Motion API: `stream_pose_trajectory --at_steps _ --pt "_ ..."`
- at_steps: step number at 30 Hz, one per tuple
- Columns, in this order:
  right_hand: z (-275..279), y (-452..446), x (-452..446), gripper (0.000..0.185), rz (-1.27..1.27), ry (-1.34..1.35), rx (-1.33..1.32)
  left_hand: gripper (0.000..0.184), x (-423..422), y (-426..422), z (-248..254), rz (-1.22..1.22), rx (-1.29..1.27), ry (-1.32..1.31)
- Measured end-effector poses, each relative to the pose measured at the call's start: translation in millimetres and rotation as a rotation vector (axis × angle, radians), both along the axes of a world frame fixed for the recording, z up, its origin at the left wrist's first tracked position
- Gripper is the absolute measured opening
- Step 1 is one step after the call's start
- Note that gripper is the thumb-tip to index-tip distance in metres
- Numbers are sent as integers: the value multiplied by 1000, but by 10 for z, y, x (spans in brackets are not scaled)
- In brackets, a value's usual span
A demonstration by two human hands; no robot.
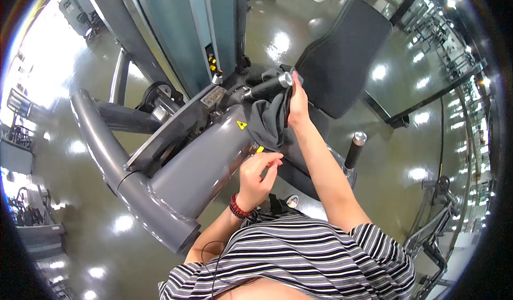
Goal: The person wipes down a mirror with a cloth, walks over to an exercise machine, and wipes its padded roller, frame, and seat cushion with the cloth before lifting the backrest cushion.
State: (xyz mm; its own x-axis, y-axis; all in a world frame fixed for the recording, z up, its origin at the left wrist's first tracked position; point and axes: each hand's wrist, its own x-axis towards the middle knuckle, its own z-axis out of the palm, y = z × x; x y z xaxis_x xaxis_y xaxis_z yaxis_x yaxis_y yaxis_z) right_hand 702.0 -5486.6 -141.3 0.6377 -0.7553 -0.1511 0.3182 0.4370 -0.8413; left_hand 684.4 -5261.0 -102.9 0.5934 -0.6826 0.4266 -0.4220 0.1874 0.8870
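A dark grey cloth (265, 121) hangs bunched over the machine's grey frame, beneath a black handle (269, 88) with a silver end cap. My right hand (298, 103) is closed on the cloth's right edge, beside that end cap; some of its fingers are hidden behind the fabric. Lower down, my left hand (257, 177) hovers just below the cloth, near a yellow mark on the frame. Its fingers are curled with the tips together, and nothing shows between them. A dark red bead bracelet (239, 207) circles the left wrist.
The machine's thick grey tube (206, 158) bears a yellow warning label (242, 125). A black padded backrest (347, 54) stands at the upper right. Another upright handle (355, 149) juts up right of my forearm. More gym equipment (435, 214) stands around on the shiny floor.
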Motion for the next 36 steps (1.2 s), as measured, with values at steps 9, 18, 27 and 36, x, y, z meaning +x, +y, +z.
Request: stream_pose_trajectory --at_steps 9,18,27,36 --pt "31 519 -850 36 45 900 -1542 23 -92 -214 -99 73 -22 -108" --pt "179 764 -1927 24 16 1048 -1542 33 -457 -508 -300 -33 79 -224" --pt "121 938 -2625 29 -258 863 -994 33 -711 -610 -268 -138 93 -191" --pt "792 400 -2439 12 -494 755 -988 29 -962 -783 -146 -225 89 -158"
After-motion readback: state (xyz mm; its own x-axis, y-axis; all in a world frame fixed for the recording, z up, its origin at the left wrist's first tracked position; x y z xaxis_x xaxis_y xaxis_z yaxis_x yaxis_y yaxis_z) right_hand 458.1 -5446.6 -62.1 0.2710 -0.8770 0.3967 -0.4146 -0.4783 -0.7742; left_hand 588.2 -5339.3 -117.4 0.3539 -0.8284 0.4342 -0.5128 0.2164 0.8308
